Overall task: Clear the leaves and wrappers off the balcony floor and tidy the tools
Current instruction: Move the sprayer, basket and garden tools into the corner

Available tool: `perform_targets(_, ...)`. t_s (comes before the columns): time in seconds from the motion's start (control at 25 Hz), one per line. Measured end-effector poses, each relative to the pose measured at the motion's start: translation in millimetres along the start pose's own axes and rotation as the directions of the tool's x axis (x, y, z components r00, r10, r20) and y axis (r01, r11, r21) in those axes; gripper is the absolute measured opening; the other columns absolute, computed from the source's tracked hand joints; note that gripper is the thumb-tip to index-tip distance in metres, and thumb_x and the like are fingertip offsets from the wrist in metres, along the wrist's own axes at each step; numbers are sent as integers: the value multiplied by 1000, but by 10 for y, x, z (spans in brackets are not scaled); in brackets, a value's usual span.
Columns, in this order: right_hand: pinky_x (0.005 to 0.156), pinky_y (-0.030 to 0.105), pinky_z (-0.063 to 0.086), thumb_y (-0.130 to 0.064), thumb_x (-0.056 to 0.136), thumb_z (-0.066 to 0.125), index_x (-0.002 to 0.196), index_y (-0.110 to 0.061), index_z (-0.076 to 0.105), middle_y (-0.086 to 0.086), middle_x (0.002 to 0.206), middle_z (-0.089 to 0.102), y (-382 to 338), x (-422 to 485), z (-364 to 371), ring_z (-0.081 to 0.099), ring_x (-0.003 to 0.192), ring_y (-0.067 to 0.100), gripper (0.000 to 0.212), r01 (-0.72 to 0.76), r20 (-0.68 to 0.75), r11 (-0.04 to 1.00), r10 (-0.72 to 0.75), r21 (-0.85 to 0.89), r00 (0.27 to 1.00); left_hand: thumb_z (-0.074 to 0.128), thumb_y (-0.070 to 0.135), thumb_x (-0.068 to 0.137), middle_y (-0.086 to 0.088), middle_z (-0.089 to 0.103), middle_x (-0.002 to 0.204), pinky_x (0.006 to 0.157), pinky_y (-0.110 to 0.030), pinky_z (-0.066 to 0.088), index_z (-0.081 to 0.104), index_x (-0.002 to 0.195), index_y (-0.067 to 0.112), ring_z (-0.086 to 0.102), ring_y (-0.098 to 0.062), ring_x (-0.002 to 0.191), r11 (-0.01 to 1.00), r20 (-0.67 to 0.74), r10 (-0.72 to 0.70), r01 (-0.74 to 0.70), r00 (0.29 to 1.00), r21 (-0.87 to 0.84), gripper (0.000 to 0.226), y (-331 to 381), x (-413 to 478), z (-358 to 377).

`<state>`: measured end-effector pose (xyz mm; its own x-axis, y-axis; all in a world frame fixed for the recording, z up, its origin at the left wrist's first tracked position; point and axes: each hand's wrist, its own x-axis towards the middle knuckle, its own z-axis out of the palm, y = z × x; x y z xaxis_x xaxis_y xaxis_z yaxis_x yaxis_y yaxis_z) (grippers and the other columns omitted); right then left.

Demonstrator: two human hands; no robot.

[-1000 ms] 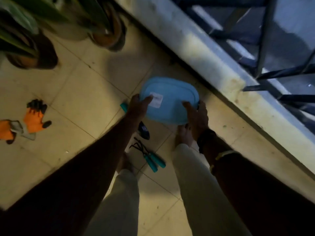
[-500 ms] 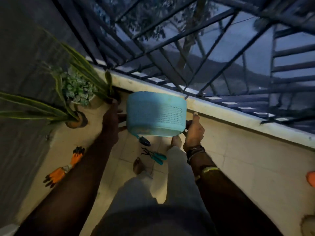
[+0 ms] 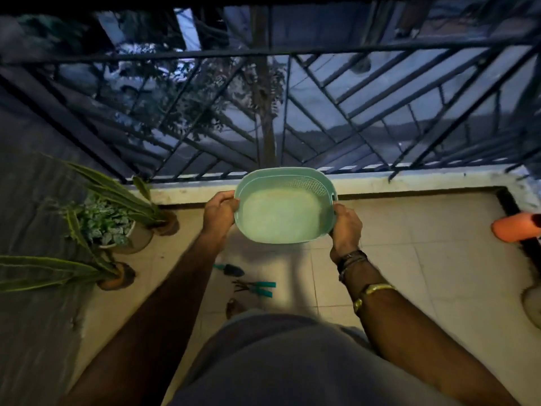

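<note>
Basket [image 3: 282, 218] held upright; left hand [image 3: 220, 211], right hand [image 3: 347, 227] gripping rim.

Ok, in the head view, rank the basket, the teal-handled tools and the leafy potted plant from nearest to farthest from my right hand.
1. The basket: gripped by the right hand.
2. The teal-handled tools: lower, to its left.
3. The leafy potted plant: far left.

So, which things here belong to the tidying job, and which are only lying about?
For the job: basket, gripped by left hand and right hand; trowel; teal-handled tools.
Just lying about: potted plants; railing; orange object at right.
</note>
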<state>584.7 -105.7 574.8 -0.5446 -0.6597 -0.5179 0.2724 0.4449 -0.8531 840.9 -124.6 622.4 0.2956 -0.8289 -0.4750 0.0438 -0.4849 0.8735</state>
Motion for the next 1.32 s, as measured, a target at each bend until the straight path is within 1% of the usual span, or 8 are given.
perform_targets(0.24, 78, 43, 55, -44, 70, 67, 80, -26, 73, 0, 85, 71, -446, 717, -1620, 60, 82, 20, 21, 83, -70, 995, -79, 59, 994, 58, 4, 92, -11, 74, 110, 81, -39, 58, 70, 121, 10, 68, -22, 90, 991, 160, 98, -111, 982, 74, 32, -9, -445, 1646)
perform_targets(0.48, 82, 46, 57, -39, 74, 67, 80, -27, 74, 0, 87, 71, -1028, 1609, -3075, 62, 84, 20, 15, 116, -202, 987, -91, 114, 975, 56, 8, 96, -11, 74, 111, 83, -50, 59, 69, 122, 13, 68, -25, 89, 983, 311, 119, -156, 943, 98, 29, 66, -729, 3539)
perform_targets(0.8, 79, 42, 53, -32, 77, 69, 80, -25, 76, -2, 82, 71, -1735, 3340, -4428, 63, 85, 23, 11, 114, -335, 989, -75, 97, 939, 57, 4, 95, -8, 73, 101, 69, -31, 60, 71, 120, 12, 66, -20, 83, 987, 478, 39, -109, 878, 121, 30, 195, -391, 6129)
perform_targets(0.92, 87, 48, 57, -35, 66, 71, 89, -32, 82, -7, 90, 77, -1970, 4053, -4866, 70, 96, 29, 26, 73, -352, 995, -42, 74, 935, 59, 5, 88, -9, 74, 97, 77, -40, 56, 76, 103, 19, 64, -23, 82, 987, 520, -33, -55, 853, 154, 27, 266, -195, 7026)
perform_targets(1.04, 87, 52, 58, -44, 71, 70, 95, -43, 80, -10, 93, 77, -2146, 4754, -5305, 71, 96, 27, 26, 94, -345, 992, -118, -86, 931, 59, 2, 80, -12, 72, 95, 78, -41, 51, 78, 98, 16, 59, -26, 85, 976, 531, -148, 35, 835, 216, 30, 253, -13, 7865)
perform_targets(1.2, 107, 55, 49, -49, 69, 65, 138, -46, 56, 2, 143, 59, -1929, 5956, -6062, 56, 132, 30, 69, -39, -246, 968, -24, -248, 969, 52, -9, 92, -11, 74, 87, 67, -28, 54, 74, 100, 9, 62, -28, 84, 954, 464, -289, 210, 837, 216, 30, 110, 5, 8735)
perform_targets(1.24, 108, 56, 47, -50, 70, 63, 141, -47, 51, 2, 146, 55, -1891, 6217, -6214, 54, 135, 31, 72, -56, -208, 959, -4, -279, 978, 48, -7, 95, -7, 74, 80, 67, -29, 54, 72, 99, 6, 64, -27, 80, 946, 434, -318, 256, 843, 196, 28, 61, -23, 8916)
perform_targets(1.32, 103, 56, 51, -42, 72, 61, 130, -48, 61, 0, 134, 65, -1962, 6544, -6352, 60, 126, 31, 58, -64, -163, 948, 13, -312, 987, 41, -5, 99, -4, 72, 78, 66, -29, 53, 69, 107, 0, 62, -22, 72, 936, 389, -350, 309, 852, 166, 29, -138, -47, 9304)
